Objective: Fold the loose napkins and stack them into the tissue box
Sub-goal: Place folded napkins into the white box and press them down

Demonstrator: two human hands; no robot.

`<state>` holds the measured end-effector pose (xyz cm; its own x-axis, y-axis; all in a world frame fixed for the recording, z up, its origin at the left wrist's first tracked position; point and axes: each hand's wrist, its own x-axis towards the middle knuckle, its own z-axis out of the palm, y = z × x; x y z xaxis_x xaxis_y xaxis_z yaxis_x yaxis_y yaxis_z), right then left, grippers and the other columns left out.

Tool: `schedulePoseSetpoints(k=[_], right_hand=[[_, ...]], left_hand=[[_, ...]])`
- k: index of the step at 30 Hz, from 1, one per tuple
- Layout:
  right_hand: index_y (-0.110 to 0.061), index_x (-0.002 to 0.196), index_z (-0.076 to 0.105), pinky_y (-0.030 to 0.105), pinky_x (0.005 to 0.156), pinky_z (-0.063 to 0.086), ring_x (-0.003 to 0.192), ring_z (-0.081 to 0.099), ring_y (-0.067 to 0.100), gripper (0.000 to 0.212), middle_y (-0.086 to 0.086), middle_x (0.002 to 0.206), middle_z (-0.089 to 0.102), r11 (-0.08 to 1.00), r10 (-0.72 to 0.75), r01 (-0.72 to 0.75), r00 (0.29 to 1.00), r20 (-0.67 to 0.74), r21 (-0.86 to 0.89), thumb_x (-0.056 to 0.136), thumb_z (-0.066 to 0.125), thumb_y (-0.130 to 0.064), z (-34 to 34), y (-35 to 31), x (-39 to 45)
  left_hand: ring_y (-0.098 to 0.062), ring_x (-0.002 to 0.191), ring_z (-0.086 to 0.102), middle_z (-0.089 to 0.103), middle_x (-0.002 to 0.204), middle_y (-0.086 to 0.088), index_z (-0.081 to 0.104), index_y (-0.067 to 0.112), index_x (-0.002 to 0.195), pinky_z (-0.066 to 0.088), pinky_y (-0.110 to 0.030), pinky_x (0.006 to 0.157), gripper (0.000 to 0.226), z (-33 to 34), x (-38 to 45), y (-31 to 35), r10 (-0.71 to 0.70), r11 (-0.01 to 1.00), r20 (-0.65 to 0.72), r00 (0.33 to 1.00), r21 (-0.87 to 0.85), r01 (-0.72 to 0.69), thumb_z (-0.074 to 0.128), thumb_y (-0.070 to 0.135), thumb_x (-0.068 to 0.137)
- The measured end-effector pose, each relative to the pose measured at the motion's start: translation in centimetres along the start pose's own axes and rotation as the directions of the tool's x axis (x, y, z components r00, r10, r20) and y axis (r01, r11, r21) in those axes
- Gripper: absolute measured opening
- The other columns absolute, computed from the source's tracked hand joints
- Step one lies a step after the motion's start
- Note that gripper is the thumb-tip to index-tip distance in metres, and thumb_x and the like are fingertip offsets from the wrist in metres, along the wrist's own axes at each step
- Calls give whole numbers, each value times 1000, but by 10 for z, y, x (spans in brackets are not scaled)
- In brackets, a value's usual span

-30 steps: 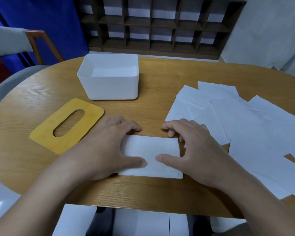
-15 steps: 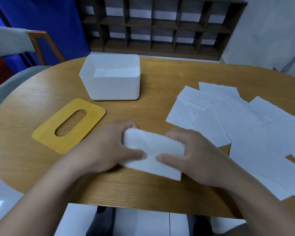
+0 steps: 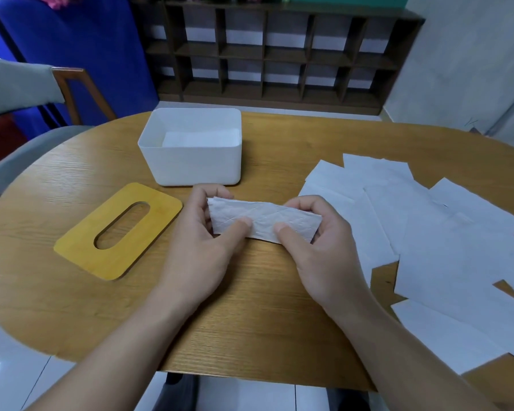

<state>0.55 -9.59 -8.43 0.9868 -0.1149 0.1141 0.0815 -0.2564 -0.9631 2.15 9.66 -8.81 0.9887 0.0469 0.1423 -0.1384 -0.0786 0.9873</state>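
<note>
a yellow lid (image 3: 118, 231) lies left of the hands, loose napkins (image 3: 445, 238) right, the box (image 3: 192, 161) beyond; left hand (image 3: 204, 241) and right hand (image 3: 318, 247) pinch a folded napkin (image 3: 263, 219) between them.

Your left hand (image 3: 202, 241) and right hand (image 3: 318, 247) sit close together in front of you, forearms reaching in from the lower corners and converging toward the middle. Each hand pinches one end of the folded napkin (image 3: 263, 219), thumb laid on its near face and curled fingers (image 3: 212, 191) wrapped behind the far edge. Your wrists are raised slightly off the tabletop (image 3: 250, 307), palms turned partly toward each other.
</note>
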Motion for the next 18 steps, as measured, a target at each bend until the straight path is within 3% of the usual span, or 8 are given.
schedulePoseSetpoints(k=[3,6,9,12,15,18], right_hand=[[-32,118,69,52,85,64,93,76,17,22,-4,103,77,998,12,-11,1000,-9,56,100,80,-24,0,2,1],[-33,122,66,51,83,64,92,75,18,27,-5,108,75,997,-3,3,1000,3,77,100,78,-23,1,2,0],[-33,124,63,36,82,59,92,73,14,31,-8,111,71,994,-31,30,999,7,101,100,77,-20,4,1,-1],[-34,127,60,44,90,61,100,74,16,35,-7,115,72,989,-22,22,1000,0,143,100,77,-20,5,4,1],[-35,128,60,52,92,62,101,75,18,38,-7,115,73,988,-17,16,1000,6,152,99,74,-15,4,7,2],[-34,126,60,44,85,61,93,73,15,39,-7,108,72,994,-43,42,999,12,103,100,73,-9,3,8,1]], left_hand=[[-7,80,66,69,91,6,59,22,128,51,-19,70,42,3,-2,0,16,1000,-24,1000,0,-16,78,1,98],[-5,79,64,67,91,4,57,22,135,51,-17,71,48,4,0,0,8,998,-23,1000,-61,-9,75,-3,99],[-22,98,69,69,118,-11,54,32,143,57,-33,87,56,4,-1,0,36,997,13,999,-66,-35,74,9,96],[-35,110,68,66,124,-10,49,43,149,57,-52,100,65,5,-3,-2,54,999,22,998,2,-54,71,16,94],[-31,108,66,65,125,-6,43,50,150,55,-61,101,71,6,-3,-5,41,995,16,999,95,-42,70,10,98],[-33,98,65,66,115,-14,43,49,148,56,-63,92,73,8,-5,-4,30,995,19,999,92,-32,67,1,99]])
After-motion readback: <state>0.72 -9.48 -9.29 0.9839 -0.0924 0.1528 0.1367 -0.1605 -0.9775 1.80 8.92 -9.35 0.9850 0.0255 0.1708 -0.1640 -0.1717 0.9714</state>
